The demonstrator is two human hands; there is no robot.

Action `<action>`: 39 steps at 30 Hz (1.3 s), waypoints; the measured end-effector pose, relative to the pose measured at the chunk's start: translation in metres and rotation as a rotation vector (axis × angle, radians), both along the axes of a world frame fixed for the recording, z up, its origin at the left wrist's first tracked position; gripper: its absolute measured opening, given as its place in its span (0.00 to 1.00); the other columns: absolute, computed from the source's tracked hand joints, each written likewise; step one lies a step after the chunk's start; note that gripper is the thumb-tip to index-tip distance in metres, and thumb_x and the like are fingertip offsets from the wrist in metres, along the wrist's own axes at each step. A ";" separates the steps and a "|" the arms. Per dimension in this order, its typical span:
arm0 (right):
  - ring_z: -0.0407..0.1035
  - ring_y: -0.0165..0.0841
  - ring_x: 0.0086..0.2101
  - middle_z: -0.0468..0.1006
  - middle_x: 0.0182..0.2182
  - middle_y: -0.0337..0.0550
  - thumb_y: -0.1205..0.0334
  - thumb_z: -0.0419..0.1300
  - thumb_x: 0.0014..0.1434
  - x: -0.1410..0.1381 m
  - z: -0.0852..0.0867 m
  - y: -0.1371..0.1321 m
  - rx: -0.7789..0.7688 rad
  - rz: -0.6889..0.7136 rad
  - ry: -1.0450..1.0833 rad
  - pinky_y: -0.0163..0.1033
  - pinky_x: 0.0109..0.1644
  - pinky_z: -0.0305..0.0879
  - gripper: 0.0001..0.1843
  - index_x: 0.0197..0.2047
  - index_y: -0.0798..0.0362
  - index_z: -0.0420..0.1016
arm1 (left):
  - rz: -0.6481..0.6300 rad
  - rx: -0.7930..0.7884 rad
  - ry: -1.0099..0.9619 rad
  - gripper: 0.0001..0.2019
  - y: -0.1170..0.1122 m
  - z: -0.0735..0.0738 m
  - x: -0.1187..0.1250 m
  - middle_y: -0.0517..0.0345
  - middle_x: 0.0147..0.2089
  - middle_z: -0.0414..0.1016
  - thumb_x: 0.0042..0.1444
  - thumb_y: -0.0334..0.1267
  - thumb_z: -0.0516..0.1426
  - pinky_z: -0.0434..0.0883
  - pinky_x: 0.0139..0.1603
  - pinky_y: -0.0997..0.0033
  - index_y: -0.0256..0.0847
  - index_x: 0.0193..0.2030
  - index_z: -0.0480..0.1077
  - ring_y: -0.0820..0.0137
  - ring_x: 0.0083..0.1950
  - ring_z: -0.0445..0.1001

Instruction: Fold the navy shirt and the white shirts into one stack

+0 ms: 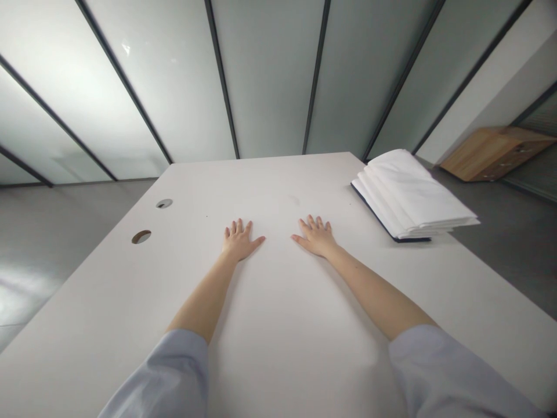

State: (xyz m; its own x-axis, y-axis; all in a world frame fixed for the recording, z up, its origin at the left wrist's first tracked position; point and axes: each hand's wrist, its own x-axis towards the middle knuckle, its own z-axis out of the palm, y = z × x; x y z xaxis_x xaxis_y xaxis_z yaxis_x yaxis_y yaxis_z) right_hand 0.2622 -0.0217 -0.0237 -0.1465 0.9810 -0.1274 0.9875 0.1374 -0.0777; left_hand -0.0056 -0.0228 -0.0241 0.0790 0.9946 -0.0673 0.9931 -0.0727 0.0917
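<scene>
My left hand [240, 240] lies flat on the white table [278, 325], palm down with the fingers spread. A short way to its right, my right hand [318, 237] rests the same way, its thumb pointing toward the left one. Neither holds anything. Nearest to my right hand is a stack of folded white cloth [418, 188], on the table's right side. Something thin and dark blue [378, 217] shows beneath the stack along its left and front edges.
Two round holes pierce the table's left side: one with a grey cover [164, 204], one uncovered [141, 237]. Frosted glass panels [270, 75] stand behind the far edge. A wooden cabinet [491, 152] is on the floor at the right. The cloth overhangs the right edge.
</scene>
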 end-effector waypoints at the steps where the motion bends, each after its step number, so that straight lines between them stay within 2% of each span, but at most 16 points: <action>1: 0.36 0.57 0.68 0.42 0.72 0.54 0.29 0.34 0.61 0.000 0.000 0.000 0.001 -0.001 0.002 0.65 0.67 0.35 0.47 0.73 0.50 0.46 | 0.000 -0.002 -0.001 0.44 0.000 0.000 0.000 0.44 0.75 0.41 0.57 0.70 0.41 0.46 0.70 0.43 0.44 0.73 0.49 0.47 0.75 0.40; 27: 0.36 0.57 0.68 0.40 0.72 0.54 0.29 0.35 0.62 0.001 -0.001 0.001 -0.020 0.000 -0.017 0.65 0.67 0.35 0.47 0.74 0.50 0.44 | 0.006 -0.046 0.038 0.46 -0.001 0.004 0.001 0.43 0.76 0.37 0.57 0.71 0.38 0.44 0.71 0.46 0.43 0.74 0.45 0.49 0.75 0.37; 39: 0.34 0.56 0.69 0.39 0.72 0.52 0.28 0.33 0.61 0.000 0.000 0.001 -0.026 -0.008 -0.024 0.64 0.67 0.34 0.48 0.74 0.49 0.43 | 0.005 -0.036 0.044 0.45 -0.001 0.003 0.001 0.44 0.76 0.38 0.57 0.71 0.38 0.45 0.71 0.46 0.43 0.74 0.46 0.49 0.75 0.38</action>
State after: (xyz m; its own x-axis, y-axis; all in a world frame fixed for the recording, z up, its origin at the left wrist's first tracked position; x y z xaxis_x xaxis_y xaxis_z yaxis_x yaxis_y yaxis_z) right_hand 0.2624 -0.0208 -0.0237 -0.1356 0.9784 -0.1563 0.9901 0.1280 -0.0577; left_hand -0.0050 -0.0238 -0.0211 0.0698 0.9919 -0.1062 0.9966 -0.0648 0.0503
